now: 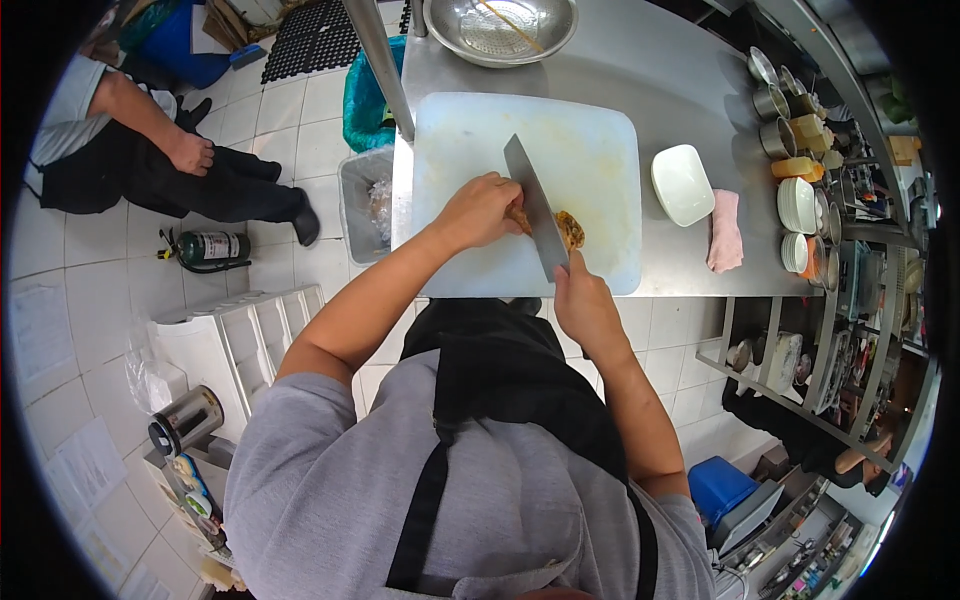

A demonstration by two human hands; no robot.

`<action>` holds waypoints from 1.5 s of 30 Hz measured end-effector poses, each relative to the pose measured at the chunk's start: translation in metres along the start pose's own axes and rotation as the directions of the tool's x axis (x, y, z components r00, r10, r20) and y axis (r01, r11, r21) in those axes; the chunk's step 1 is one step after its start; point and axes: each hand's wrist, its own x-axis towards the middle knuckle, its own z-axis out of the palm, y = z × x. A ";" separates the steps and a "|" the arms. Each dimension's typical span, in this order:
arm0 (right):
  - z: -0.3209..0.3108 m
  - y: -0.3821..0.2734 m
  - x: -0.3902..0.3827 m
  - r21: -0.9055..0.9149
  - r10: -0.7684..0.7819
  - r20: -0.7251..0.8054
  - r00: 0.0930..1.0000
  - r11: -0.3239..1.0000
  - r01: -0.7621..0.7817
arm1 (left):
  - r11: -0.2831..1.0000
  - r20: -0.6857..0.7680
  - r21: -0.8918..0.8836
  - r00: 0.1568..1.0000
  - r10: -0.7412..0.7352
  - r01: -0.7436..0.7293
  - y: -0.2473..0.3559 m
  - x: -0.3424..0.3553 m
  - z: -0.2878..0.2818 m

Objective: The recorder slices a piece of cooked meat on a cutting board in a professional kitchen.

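A white cutting board [600,150] lies on the steel table before me. My right hand [586,302] grips the handle of a wide-bladed cleaver [532,200], its blade slanting up and leftward across the board. To the left of the blade, my left hand [482,210] is closed on a brown piece of food [519,217], whose kind I cannot make out. Just right of the blade sits more of the brown food [570,230], with a darker, mottled face. Where the cleaver's edge meets the food is hidden by the blade.
A metal strainer bowl [500,30] stands beyond the board. At right are a white dish [683,185], a pink cloth [725,231] and stacked bowls [796,206]. Left of the table stand a grey bin [362,200] and a green-lined bin [366,100]. Another person [120,140] is at far left.
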 end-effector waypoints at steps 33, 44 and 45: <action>-0.042 0.092 0.045 -0.380 -0.225 -0.376 0.899 0.922 0.072 | 0.973 0.005 -0.021 0.974 -0.228 0.228 0.008 -0.038 -0.017; -0.008 0.084 0.041 -0.068 -0.458 -0.335 0.824 0.883 0.464 | 0.964 0.245 0.183 0.958 0.147 -0.194 0.049 0.002 -0.006; -0.003 0.081 0.045 -0.103 -0.442 -0.300 0.845 0.896 0.432 | 0.962 0.253 0.186 0.956 0.150 -0.200 0.047 0.007 -0.004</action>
